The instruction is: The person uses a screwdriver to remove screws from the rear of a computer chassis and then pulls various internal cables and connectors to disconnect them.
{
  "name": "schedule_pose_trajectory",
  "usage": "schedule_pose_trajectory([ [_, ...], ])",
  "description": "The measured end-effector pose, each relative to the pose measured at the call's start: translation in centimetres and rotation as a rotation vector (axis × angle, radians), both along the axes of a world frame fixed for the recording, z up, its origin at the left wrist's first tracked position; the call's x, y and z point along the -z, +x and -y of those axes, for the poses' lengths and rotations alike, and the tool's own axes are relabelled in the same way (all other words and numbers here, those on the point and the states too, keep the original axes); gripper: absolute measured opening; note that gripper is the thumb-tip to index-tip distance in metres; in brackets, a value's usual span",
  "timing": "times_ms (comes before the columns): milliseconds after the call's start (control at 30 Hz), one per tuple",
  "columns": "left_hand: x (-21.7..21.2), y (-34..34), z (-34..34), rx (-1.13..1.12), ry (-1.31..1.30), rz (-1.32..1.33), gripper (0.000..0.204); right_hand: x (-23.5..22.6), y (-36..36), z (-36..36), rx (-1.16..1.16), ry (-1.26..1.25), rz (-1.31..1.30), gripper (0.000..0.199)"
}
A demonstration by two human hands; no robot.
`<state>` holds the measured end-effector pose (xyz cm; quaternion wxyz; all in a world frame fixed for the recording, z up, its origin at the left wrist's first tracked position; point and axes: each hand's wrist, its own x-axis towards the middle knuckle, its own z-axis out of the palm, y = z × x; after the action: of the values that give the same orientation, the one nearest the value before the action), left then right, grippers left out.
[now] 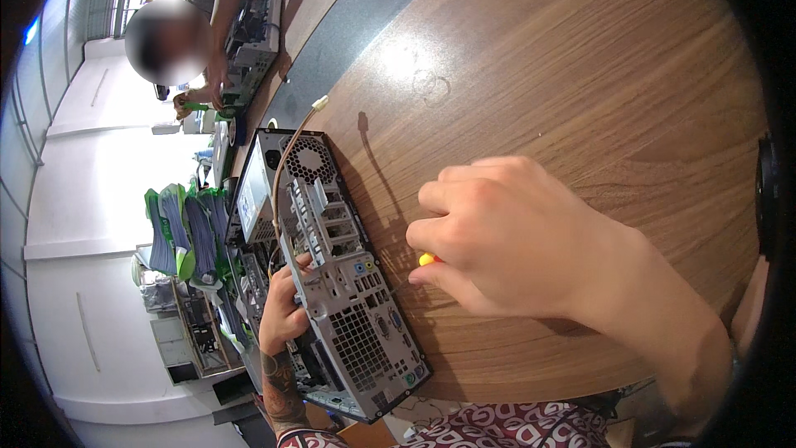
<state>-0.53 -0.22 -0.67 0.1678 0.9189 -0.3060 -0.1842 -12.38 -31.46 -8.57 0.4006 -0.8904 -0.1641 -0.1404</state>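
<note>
Wooden table [597, 75], computer back panel [342, 280] between hands [506, 241]

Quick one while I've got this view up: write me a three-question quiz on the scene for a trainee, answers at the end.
1. Multiple choice: what colour is most of the small piece showing at the fingertips of the right hand? (a) blue (b) yellow (c) green
2. True or false: the left hand lies flat on the table top.
3. Fill in: the cable that sticks out past the end of the computer case ends in a ____ connector.

Key:
1. b, yellow.
2. False: it is at the open side of the computer case.
3. White.
</note>
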Motion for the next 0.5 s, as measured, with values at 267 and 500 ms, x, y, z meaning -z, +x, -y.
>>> schedule_pose_trajectory([
  [267,-0.1,1.1,-1.1,0.077,0.068,-0.08,0.046,0.3,-0.3,-0.9,0.003,0.109,0.142,0.02],
  [500,-0.3,1.2,0.0,0.3,-0.039,-0.027,0.022,-2.0,-0.4,-0.7,-0.027,0.08,0.013,0.021],
])
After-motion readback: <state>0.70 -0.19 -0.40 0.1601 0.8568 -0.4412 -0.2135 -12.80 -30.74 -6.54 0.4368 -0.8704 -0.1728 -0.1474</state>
